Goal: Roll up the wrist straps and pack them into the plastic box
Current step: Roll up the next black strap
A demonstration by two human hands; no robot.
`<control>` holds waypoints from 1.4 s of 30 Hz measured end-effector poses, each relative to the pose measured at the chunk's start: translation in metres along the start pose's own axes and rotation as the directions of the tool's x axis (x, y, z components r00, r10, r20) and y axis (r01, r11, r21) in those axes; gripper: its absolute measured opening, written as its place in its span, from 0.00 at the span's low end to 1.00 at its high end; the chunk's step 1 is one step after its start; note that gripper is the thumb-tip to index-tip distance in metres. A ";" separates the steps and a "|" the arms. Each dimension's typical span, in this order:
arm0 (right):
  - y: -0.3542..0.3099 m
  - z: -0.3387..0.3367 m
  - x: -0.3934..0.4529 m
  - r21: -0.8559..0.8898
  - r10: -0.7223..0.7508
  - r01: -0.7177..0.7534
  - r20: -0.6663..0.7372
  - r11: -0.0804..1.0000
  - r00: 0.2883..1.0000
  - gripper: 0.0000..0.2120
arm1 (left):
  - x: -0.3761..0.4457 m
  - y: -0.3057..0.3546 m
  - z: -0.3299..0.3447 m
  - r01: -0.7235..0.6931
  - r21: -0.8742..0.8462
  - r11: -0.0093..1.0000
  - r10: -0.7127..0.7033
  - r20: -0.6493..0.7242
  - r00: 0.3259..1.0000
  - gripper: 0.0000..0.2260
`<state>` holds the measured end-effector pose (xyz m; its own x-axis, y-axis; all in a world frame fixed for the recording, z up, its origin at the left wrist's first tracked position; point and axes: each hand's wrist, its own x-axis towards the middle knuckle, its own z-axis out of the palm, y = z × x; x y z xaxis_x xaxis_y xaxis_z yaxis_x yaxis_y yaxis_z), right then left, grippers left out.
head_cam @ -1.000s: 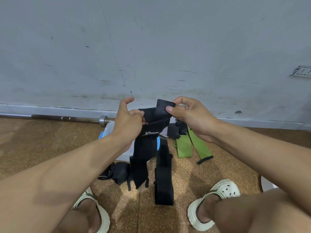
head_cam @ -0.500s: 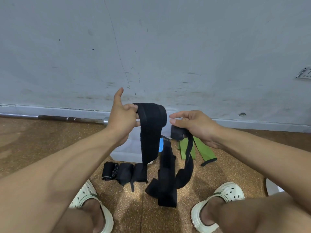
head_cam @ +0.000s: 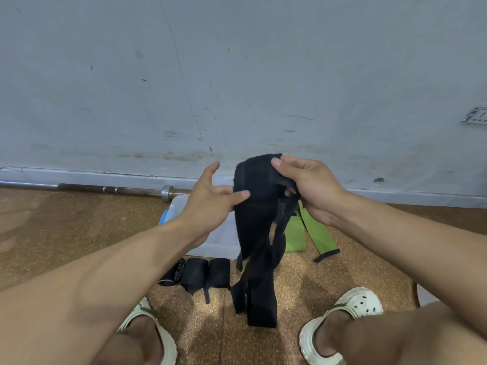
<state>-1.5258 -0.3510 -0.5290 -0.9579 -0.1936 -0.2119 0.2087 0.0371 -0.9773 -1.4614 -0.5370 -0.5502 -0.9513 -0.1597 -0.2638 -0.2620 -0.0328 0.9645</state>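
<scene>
The long black fabric wrist strap (head_cam: 259,206) is up in the air, held directly above the clear plastic box (head_cam: 210,233) that sits on the brown cork floor (head_cam: 79,233), and its tail drops down in front of the box, a loop of it resting on the floor between the two white perforated clogs (head_cam: 350,306). The right hand (head_cam: 308,185) has its thumb and curled fingers pinching the top end of the strap, where the roll looks set to begin. The left hand (head_cam: 210,204) is spread, fingers straight, its fingertips just touching the strap's flat face from the side. No tight coil shows yet, so this reads as the very start of the roll. To do it well, I'd say: keep the right hand's pinch firm on that top edge, let the left hand flatten and feed the band, and keep the hanging length untwisted so each turn stacks square. The risk is that the dangling loop drags or folds over itself. In front of the box lie three small dark rolled bundles (head_cam: 200,275), side by side. To the right of the box, a pair of flat lime-green straps (head_cam: 316,233) lies unrolled on the floor. Behind the box, a steel barbell (head_cam: 118,190) runs along the foot of the scuffed grey wall (head_cam: 237,75).
</scene>
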 end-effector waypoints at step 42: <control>-0.008 0.002 -0.015 -0.292 -0.005 0.009 0.013 0.956 1.000 0.13 | -0.007 0.010 0.006 0.074 -0.150 0.986 -0.070 0.028 0.997 0.43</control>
<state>-1.5128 -0.3502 -0.5178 -0.9563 -0.2069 -0.2068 0.1336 0.3201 -0.9379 -1.4582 -0.5306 -0.5389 -0.9347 -0.1291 -0.3312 -0.3040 -0.1926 0.9330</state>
